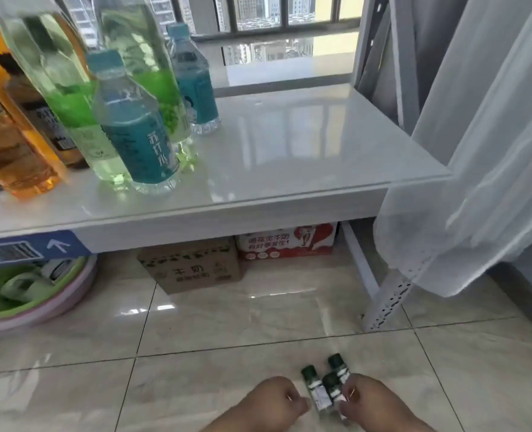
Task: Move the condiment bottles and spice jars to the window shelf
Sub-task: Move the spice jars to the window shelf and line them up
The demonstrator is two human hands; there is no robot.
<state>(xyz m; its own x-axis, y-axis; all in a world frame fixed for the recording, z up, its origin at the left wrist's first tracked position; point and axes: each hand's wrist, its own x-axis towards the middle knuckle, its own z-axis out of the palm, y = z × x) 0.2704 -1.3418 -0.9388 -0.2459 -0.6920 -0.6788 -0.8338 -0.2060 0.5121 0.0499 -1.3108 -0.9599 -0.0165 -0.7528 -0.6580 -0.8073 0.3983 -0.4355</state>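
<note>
Head view shows water bottles (137, 135) standing on the window shelf (289, 145), but three small spice jars (319, 392) are down low in front of that shelf, held tight in the grip of the left hand (275, 399) and right hand (372, 400), not yet put up.

Three green-capped spice jars (317, 392) lean bunched above the floor (227, 322); tall bottles (137, 132) stand left on the shelf (289, 157).

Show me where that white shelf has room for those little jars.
The right half of the shelf is bare, from the rear teal bottle to the curtain. The left end is crowded with tall bottles. The spice jars should fit on the bare half.
</note>
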